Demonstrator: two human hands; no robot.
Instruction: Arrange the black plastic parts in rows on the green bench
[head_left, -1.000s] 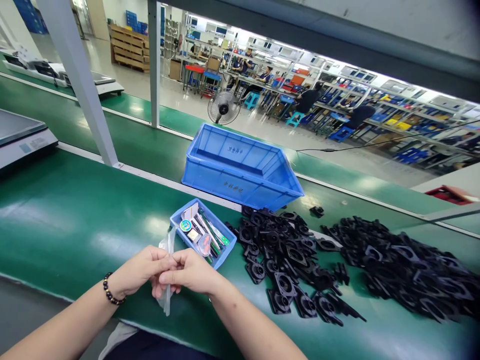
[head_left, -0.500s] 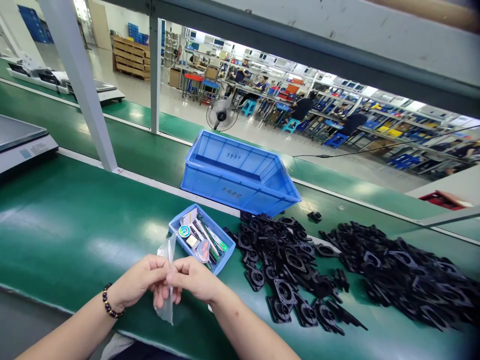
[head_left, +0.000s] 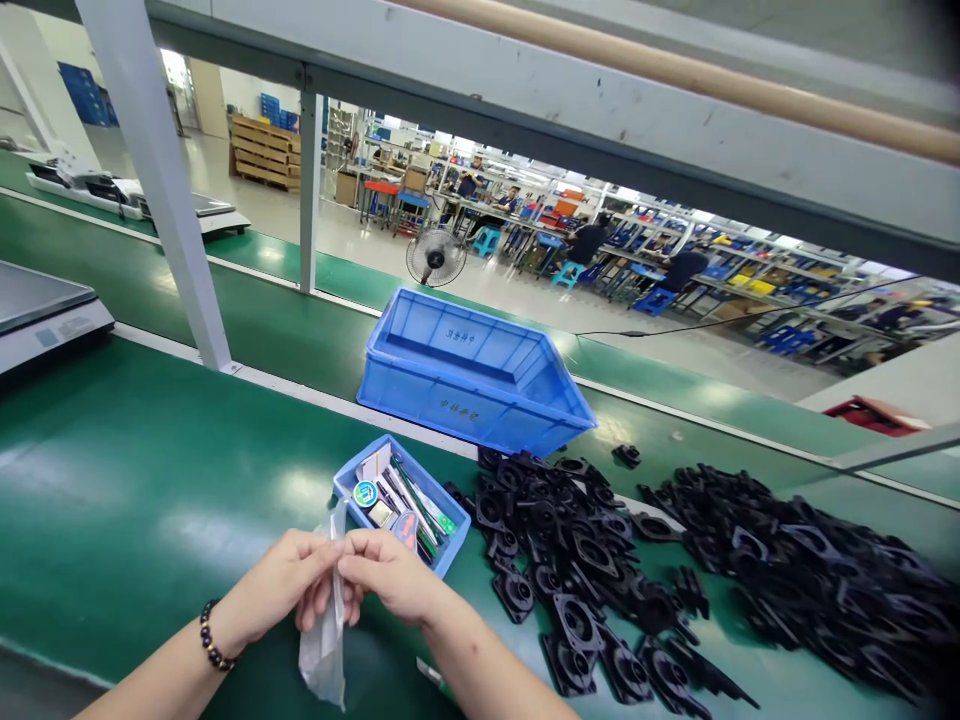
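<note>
A clear plastic bag (head_left: pixel 324 655) hangs between my hands, its lower end drooping over the green tabletop. My left hand (head_left: pixel 296 580) pinches one side of the bag's edge, thumb against fingers. Close against it, my right hand (head_left: pixel 384 572) pinches the other side, and the fingertips of both nearly touch. Whether anything is inside the bag I cannot tell. Just beyond my hands sits a small blue bin (head_left: pixel 455 545) holding pens, a round labelled tin and other small items. Under my right forearm, a small white and green object (head_left: pixel 433 675) is partly hidden.
Black plastic parts (head_left: pixel 577 560) lie heaped to the right, with a second heap (head_left: pixel 817 580) farther right. A large blue crate (head_left: pixel 472 415) stands behind the small bin. At left is a scale (head_left: pixel 56 310). A grey post (head_left: pixel 161 190) rises on the left; a beam crosses overhead.
The bag's lower end hangs farther down and spreads wider than before. Both hands keep their pinch on it. The whole scene sits slightly lower in the picture as the head view has tilted up.
</note>
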